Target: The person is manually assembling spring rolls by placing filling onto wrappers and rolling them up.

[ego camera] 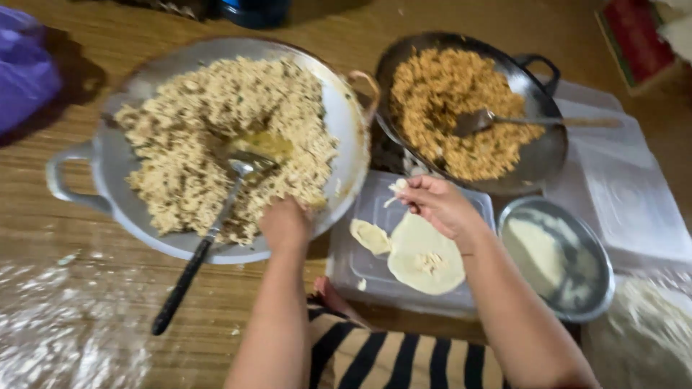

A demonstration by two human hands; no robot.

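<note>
Left hand (285,225) reaches into the big pan (108,169) at its 6 o'clock edge, fingers buried in the pale crumbly filling (187,137); grip can't be told. Right hand (440,205) hovers over the clear tray (360,263), fingers pinched on a small pale scrap (396,189). Dough round (425,252) lies flat on the tray: thin, cream-coloured, small dab of filling at centre. Smaller dough piece (370,235) touches its 10 o'clock edge.

Beside the left hand (285,225), a matt grey metal pan (108,166); under the right hand (440,205), a smooth translucent plastic lid (346,263) on the grainy wooden floor (43,223).
</note>
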